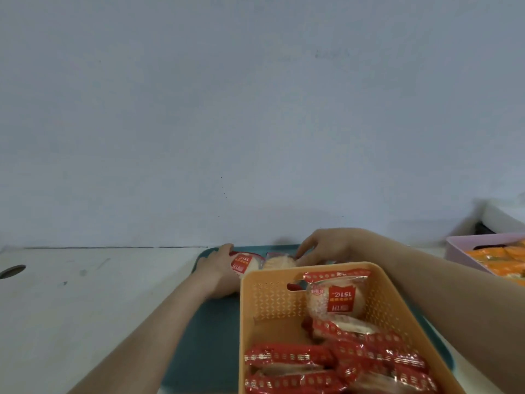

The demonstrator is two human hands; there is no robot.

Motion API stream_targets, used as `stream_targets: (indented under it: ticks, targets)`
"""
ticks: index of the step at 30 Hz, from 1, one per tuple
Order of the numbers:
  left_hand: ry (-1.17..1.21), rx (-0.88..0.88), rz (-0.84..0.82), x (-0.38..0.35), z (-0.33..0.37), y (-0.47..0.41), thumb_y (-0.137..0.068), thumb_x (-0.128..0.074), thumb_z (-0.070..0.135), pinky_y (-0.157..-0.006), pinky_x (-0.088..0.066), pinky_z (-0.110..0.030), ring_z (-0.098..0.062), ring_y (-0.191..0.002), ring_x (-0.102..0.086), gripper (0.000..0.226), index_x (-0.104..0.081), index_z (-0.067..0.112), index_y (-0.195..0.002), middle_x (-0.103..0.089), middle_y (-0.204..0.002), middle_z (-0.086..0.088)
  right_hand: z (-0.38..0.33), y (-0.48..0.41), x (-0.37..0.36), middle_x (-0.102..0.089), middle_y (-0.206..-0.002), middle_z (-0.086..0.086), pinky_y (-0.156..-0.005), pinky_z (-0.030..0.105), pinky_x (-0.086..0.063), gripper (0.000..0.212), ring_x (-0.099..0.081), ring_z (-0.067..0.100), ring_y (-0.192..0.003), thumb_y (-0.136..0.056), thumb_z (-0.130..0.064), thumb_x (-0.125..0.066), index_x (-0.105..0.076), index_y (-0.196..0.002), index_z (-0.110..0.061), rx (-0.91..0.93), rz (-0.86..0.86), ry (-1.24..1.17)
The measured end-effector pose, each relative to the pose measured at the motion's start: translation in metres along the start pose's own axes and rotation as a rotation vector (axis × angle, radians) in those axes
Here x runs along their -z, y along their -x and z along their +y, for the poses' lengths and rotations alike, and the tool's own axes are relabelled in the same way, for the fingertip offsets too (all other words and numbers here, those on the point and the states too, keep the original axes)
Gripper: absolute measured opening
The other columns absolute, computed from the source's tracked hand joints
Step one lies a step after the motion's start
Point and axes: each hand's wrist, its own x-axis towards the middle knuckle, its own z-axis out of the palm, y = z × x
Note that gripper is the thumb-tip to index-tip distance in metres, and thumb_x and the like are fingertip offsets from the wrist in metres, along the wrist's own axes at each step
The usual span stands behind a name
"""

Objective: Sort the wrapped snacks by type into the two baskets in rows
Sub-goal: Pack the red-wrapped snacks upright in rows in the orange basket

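An orange basket (247, 331) stands on a dark teal tray (207, 345) and holds several red-and-clear wrapped round cakes (331, 301). Behind the basket, at the tray's far edge, my left hand (218, 268) grips one red-wrapped cake (244, 263). My right hand (326, 245) reaches over the basket's far rim, its fingers on a second wrapped cake (279, 261) lying next to the first. A pink basket (454, 250) at the far right holds orange-wrapped snacks (497, 260).
The tray lies on a white table (85, 302) against a pale wall. A dark cable hole (12, 271) sits at the table's left edge. A white box (502, 217) stands behind the pink basket.
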Motion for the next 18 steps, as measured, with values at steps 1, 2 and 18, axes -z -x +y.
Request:
stream_targets:
  ticks: [1, 2, 18]
  targets:
    - [0.153, -0.001, 0.012, -0.002, -0.002, 0.000, -0.070, -0.081, 0.037, -0.108, -0.040, -0.044, -0.028, -0.128, -0.046, 0.100, -0.023, 0.025, -0.151, -0.044, -0.145, -0.007, 0.003, -0.004, -0.001, -0.064, -0.122, -0.003, -0.083, 0.030, -0.048, 0.038, -0.058, 0.013, -0.104, -0.085, -0.041, -0.068, -0.065, -0.119, -0.025, 0.007, 0.004, -0.038]
    - [0.326, -0.005, 0.021, -0.003, -0.003, 0.001, -0.066, -0.086, 0.030, -0.106, -0.043, -0.044, -0.026, -0.123, -0.051, 0.104, -0.024, 0.025, -0.151, -0.046, -0.143, -0.005, 0.006, -0.008, -0.003, -0.063, -0.118, -0.003, -0.078, 0.028, -0.049, 0.034, -0.059, 0.012, -0.101, -0.084, -0.040, -0.070, -0.066, -0.114, -0.026, 0.012, 0.015, -0.078]
    - [0.756, -0.107, -0.255, 0.003, 0.020, 0.009, -0.068, -0.082, -0.003, -0.087, -0.058, -0.043, -0.026, -0.096, -0.071, 0.068, -0.054, 0.011, -0.128, -0.070, -0.109, -0.011, -0.002, -0.018, 0.005, -0.064, -0.098, 0.010, -0.069, 0.025, -0.056, 0.035, -0.063, 0.018, -0.081, -0.088, 0.017, -0.047, -0.060, -0.109, -0.008, 0.219, -0.090, -0.773]
